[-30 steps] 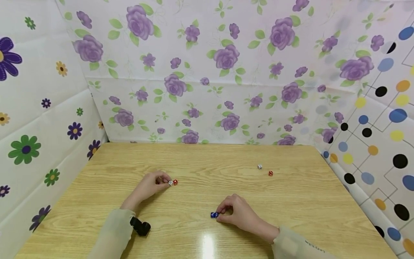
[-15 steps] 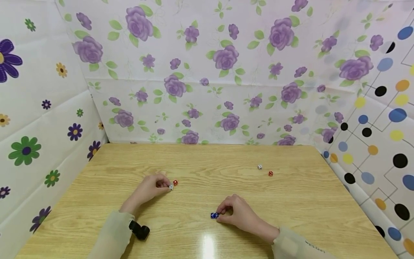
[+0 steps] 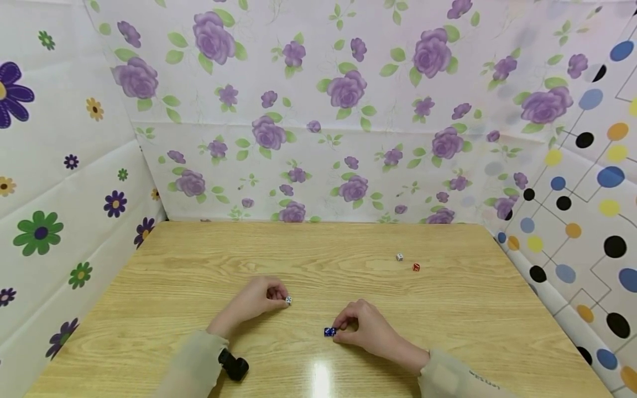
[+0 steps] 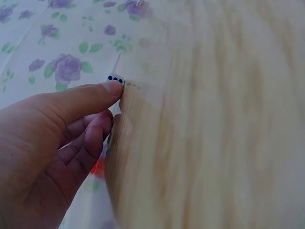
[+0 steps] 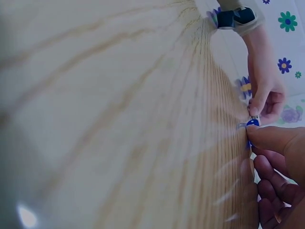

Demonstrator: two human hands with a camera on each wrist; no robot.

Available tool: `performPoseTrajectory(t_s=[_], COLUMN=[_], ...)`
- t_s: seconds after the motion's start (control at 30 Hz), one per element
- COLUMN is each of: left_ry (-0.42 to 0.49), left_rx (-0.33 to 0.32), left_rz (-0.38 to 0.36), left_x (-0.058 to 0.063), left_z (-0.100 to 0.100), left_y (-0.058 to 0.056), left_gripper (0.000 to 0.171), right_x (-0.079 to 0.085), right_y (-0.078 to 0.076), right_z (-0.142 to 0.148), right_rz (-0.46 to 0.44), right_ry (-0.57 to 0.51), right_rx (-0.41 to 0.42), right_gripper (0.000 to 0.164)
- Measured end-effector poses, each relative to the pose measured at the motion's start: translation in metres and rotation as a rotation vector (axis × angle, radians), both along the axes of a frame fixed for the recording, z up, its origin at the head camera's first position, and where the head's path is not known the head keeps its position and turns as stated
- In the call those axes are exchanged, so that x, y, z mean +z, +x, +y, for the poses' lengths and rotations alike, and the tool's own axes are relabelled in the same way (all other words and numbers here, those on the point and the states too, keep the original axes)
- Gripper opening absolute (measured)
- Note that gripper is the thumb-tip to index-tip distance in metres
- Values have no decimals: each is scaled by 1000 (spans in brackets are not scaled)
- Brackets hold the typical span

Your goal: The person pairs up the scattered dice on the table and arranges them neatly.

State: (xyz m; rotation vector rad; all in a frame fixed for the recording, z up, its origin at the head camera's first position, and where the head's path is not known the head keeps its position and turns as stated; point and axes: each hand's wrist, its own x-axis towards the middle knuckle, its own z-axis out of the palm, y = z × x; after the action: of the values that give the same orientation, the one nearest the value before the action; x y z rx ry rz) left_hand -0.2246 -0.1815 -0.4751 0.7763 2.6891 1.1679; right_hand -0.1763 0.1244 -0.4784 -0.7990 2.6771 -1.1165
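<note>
In the head view my left hand [image 3: 256, 301] pinches a white die [image 3: 288, 300] at the table surface. Its dark pips and the thumb over it show in the left wrist view, where a red patch [image 4: 97, 168], probably a red die, peeks out behind the curled fingers; the head view does not show it. Two blue dice [image 3: 327, 331] sit side by side, nearer the front and to the right. My right hand [image 3: 365, 329] pinches the right one between thumb and index finger. One blue die [image 5: 252, 122] is partly covered by the thumb in the right wrist view.
Farther back on the right of the wooden table [image 3: 348, 249] lie another white die [image 3: 400, 257] and a red die [image 3: 416, 267], a little apart. A black wrist device [image 3: 234, 365] is on the left sleeve. Patterned cloth walls border the table's back and sides.
My left hand has drawn the white die toward me and then to the right, closer to the blue dice. The red die beside it has dropped out of the head view. My right hand stays put.
</note>
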Motion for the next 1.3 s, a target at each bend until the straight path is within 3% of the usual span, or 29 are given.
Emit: performPoseTrajectory(t_s=[0.3,0.8,1.3], left_ry=[-6,17,40], left_rx=[-13,-21,-40], left_rz=[-5,24,29], left_x=[2,-2,-2], left_z=[29,56,78], left_y=[2,2,12], left_gripper=[10,10,9], right_x=[-2,-1,-2], right_y=[-1,-2,-2], right_z=[0,-1,0], right_rz=[9,7,14], right_ry=[-4,2,-5], right_rx=[0,-7,1], right_gripper=[12,12,13])
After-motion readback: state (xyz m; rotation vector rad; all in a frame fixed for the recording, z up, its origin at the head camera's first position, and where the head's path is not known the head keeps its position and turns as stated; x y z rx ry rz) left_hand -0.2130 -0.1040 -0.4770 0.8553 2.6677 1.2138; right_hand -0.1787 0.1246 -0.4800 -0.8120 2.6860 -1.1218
